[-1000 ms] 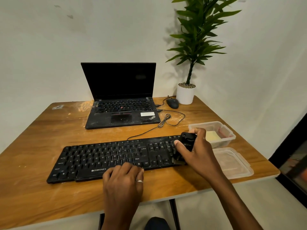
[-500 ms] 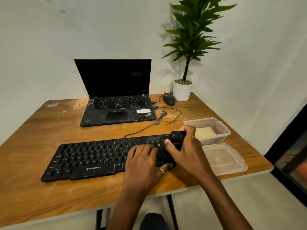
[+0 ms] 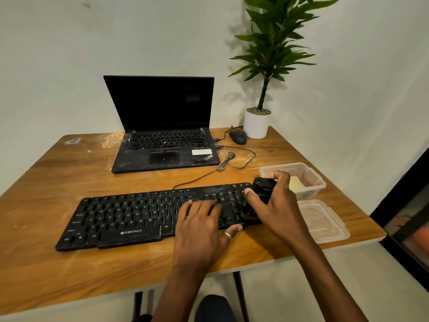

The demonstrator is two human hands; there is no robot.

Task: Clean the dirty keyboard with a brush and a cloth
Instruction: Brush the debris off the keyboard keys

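A dusty black keyboard (image 3: 120,217) lies across the front of the wooden table (image 3: 69,180). My right hand (image 3: 276,210) grips a black brush (image 3: 261,194) and holds it upright on the keyboard's right end, bristles down on the keys. My left hand (image 3: 202,226) lies flat on the keys just left of the brush, fingers spread, thumb at the front edge. A yellow cloth (image 3: 296,183) sits in a clear plastic box (image 3: 311,180) behind my right hand.
A dusty open laptop (image 3: 162,135) stands at the back, with a black mouse (image 3: 238,137) and a potted plant (image 3: 257,123) to its right. A cable (image 3: 229,161) loops between laptop and keyboard. The box's lid (image 3: 325,221) lies at the table's right edge.
My left hand moved right from the space bar area to the keys beside the brush and now presses there. My right hand keeps the brush at the keyboard's right end.
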